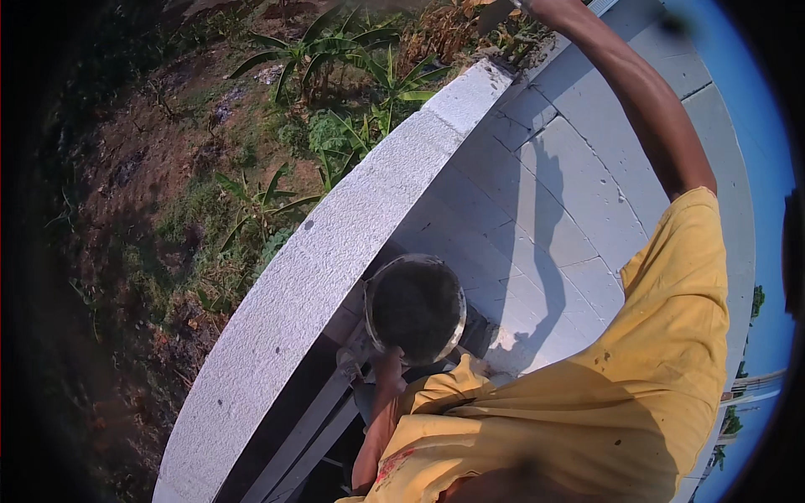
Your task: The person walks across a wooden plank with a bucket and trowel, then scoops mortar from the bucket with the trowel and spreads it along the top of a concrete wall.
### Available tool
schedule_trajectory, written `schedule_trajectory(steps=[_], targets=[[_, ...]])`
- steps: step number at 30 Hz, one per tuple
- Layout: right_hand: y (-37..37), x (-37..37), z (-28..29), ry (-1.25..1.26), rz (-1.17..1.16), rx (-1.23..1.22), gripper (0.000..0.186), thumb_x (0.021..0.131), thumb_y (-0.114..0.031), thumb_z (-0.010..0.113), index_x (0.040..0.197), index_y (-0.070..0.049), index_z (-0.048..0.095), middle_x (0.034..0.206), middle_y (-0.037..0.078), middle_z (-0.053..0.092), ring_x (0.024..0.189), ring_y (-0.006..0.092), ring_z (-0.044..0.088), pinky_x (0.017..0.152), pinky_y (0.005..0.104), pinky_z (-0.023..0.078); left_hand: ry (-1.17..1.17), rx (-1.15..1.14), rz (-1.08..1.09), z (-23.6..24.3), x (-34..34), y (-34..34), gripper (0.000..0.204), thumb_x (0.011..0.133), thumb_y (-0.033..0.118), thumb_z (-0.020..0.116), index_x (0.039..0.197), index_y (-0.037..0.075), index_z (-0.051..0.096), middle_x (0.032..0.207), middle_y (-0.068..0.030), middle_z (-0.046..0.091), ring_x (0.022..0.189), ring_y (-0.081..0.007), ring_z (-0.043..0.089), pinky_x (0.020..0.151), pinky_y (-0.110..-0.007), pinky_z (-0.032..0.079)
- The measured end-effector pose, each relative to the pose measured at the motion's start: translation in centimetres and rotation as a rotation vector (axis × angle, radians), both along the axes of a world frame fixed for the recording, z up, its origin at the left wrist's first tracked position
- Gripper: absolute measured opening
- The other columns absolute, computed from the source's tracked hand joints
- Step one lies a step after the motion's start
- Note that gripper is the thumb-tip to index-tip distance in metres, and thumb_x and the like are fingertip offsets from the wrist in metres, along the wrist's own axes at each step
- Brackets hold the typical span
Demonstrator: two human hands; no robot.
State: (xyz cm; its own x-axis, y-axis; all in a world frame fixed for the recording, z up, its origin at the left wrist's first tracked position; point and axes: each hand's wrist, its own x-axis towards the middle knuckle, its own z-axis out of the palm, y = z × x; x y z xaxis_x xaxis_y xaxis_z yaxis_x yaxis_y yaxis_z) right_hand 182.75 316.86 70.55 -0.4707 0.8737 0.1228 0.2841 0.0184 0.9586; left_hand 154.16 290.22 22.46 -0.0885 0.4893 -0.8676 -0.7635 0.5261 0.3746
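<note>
My left hand (388, 369) is closed on the near rim of a round bucket (460, 323). Dark grey wet mix (412, 306) fills much of the bucket's inside. Far up at the top edge, my right hand (543, 7) is partly cut off by the picture's border. A flat grey blade (495, 15) sticks out to its left, looking like a trowel. Just below that blade lies the end of a pale block wall (335, 222), with dark mortar lumps (527, 54) beside its top corner.
A taller wall of light blocks (579, 218) rises on the right, carrying my arm's shadow. Pale planks or bars (306, 440) lie below the bucket. Beyond the low wall, the ground (126, 243) drops away with leafy plants (306, 63).
</note>
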Motion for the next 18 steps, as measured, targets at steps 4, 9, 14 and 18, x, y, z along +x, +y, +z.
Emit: schedule_trajectory(steps=[4,9,14,18], targets=[[7.7,-10.4,0.0,0.429,0.163,-0.024,0.042,0.081,-0.019,0.066,0.122,-0.026,0.059,0.104,0.003,0.067,0.09,0.0217,0.064,0.078,0.0394,0.048,0.168,-0.009,-0.383,4.7,-1.3,1.9,0.024,0.069,0.007,0.059,0.088,-0.003,0.05,0.079,-0.0108,0.052,0.062,-0.0203,0.057,0.053,-0.034,0.052],[-8.8,-5.5,-0.8,1.011,-0.009,-0.423,0.056,0.078,-0.018,0.069,0.13,-0.022,0.051,0.111,0.01,0.064,0.09,0.0263,0.063,0.082,0.0387,0.049,0.134,0.211,-0.239,2.4,-1.4,3.0,0.017,0.069,0.007,0.059,0.081,-0.002,0.052,0.072,-0.0072,0.051,0.058,-0.0186,0.055,0.05,-0.031,0.047],[-21.1,-3.6,-13.3,1.255,-0.178,-0.661,0.049,0.079,-0.025,0.068,0.125,-0.022,0.055,0.114,0.009,0.063,0.095,0.0272,0.062,0.082,0.0383,0.049,0.325,0.144,-0.333,5.8,-3.0,5.2,0.017,0.072,0.007,0.059,0.086,-0.002,0.054,0.077,-0.0083,0.053,0.066,-0.018,0.055,0.055,-0.032,0.049],[-23.0,-6.2,-22.0,1.202,-0.34,-0.623,0.05,0.084,-0.023,0.062,0.131,-0.023,0.047,0.099,0.008,0.062,0.085,0.027,0.063,0.074,0.0405,0.049,0.272,0.266,-0.328,2.9,-3.5,5.5,0.008,0.076,0.009,0.059,0.074,0.001,0.056,0.071,-0.0058,0.053,0.056,-0.0158,0.051,0.05,-0.028,0.043]])
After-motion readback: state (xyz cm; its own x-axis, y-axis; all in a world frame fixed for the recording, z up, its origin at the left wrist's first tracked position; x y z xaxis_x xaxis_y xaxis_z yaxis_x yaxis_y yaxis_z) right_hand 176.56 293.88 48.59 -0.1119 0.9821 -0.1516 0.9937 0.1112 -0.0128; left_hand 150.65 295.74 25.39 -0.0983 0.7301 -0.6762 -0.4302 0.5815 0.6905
